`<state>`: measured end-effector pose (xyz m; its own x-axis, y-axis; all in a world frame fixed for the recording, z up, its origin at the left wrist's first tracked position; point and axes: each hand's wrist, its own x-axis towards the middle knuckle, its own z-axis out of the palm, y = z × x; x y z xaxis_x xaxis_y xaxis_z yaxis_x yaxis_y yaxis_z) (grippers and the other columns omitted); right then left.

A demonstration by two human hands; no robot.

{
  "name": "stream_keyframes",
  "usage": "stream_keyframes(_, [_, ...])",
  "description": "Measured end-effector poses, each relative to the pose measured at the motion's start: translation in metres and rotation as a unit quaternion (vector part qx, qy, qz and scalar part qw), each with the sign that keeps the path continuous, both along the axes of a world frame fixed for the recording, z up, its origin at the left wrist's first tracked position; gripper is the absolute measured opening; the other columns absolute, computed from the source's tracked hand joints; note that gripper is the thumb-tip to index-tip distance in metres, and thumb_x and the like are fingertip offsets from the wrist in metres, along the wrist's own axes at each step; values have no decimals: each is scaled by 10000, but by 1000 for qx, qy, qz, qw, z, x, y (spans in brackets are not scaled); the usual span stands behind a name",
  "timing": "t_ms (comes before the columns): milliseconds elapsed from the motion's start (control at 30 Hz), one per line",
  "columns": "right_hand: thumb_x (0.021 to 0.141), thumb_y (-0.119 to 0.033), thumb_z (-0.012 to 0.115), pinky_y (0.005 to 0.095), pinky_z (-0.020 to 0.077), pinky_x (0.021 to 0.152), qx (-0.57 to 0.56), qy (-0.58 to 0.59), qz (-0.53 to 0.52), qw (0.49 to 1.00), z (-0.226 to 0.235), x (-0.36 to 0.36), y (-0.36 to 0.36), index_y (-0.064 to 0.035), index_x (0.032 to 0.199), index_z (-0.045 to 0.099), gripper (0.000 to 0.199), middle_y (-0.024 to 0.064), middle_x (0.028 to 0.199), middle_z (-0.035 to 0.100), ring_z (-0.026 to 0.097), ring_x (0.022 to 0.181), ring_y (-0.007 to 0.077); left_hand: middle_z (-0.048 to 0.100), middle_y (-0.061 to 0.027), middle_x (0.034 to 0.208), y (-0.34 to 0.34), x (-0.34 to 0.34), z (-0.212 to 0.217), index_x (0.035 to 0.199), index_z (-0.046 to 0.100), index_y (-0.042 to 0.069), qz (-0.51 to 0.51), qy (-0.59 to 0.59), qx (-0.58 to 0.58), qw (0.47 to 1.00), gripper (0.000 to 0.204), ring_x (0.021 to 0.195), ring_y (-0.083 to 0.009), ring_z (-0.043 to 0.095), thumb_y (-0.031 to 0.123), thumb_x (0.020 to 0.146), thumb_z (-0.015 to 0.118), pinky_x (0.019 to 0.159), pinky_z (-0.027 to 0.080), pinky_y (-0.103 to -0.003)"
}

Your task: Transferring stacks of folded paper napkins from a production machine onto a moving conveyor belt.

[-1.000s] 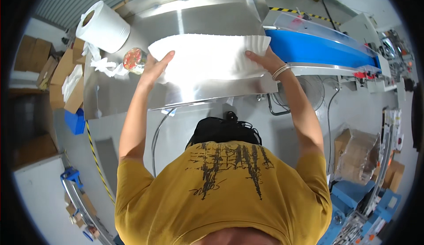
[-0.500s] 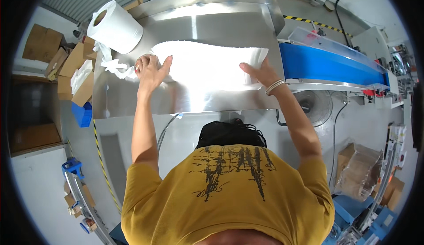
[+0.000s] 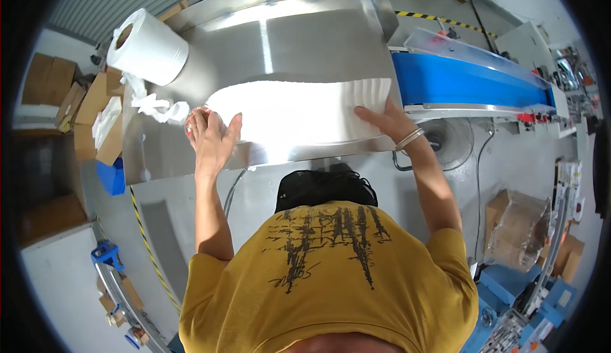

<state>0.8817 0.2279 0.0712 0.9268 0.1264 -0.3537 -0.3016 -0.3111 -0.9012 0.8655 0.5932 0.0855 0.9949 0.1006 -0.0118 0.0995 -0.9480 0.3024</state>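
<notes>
A long white stack of thin, soft-looking sheets (image 3: pixel 289 108) lies along the near edge of a steel table (image 3: pixel 299 48); glare washes out its middle. Its right end shows several wavy layers. There my right hand (image 3: pixel 382 123), with bangles at the wrist, grips the end, thumb on top and fingers mostly hidden behind. At the left end is my left hand (image 3: pixel 213 138), fingers curled over a small red-and-white thing (image 3: pixel 191 123) whose kind is hidden, thumb against the stack. Crumpled white film (image 3: pixel 162 108) trails beside these fingers.
A big white roll (image 3: pixel 149 48) lies at the table's far left. To the right runs a blue conveyor belt (image 3: pixel 471 81). Open cardboard boxes (image 3: pixel 95 121) and a blue bin (image 3: pixel 111 176) stand left of the table. A floor fan (image 3: pixel 445 143) sits below the belt.
Both hands and the white stack have come nearer to the table's front edge. More of the red-and-white thing shows under my left fingers. The whole view has shifted slightly.
</notes>
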Motion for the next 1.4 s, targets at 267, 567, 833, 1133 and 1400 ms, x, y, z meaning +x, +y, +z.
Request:
stream_keyframes(267, [796,-549,646,349,485,864,-71,-25,19,997,-2,1,-32,55,1317,356,849,245,1154,558,589,1044,309,84,-241,1509,-121,-54,-16,1434,312,142,-182,-261,52,946,1030,1390,-447,26,746,653,603,1065,-27,-629])
stream_keyframes(567, [893,-405,578,398,495,874,171,142,101,970,6,16,-85,-27,1340,373,620,142,1153,549,570,1046,239,123,-267,1495,-183,-49,-52,1439,311,191,-102,-280,72,952,923,1390,-450,31,730,720,525,1069,-32,-599])
stream_keyframes(833, [866,23,459,398,477,932,343,236,112,902,-16,33,-107,-39,1439,138,660,205,1255,488,560,1094,277,152,-279,1467,-267,-61,-5,1445,190,16,-94,-259,-79,958,1088,1354,-455,147,649,693,655,1059,116,-585])
stream_keyframes(1133, [814,-207,706,254,515,740,144,19,151,978,-56,67,-119,-46,1250,521,501,97,1021,638,613,851,125,402,-244,1330,-333,-30,-11,1249,486,-8,-28,-213,-7,977,448,1257,-427,337,51,815,578,1027,257,-516])
stream_keyframes(1400, [816,-12,666,238,492,812,184,-83,202,958,-42,68,-120,-49,1241,529,447,28,1126,568,586,923,107,399,-227,1347,-337,-34,-16,1200,550,-20,-27,-226,-44,973,408,1270,-435,314,-23,793,577,1041,260,-523])
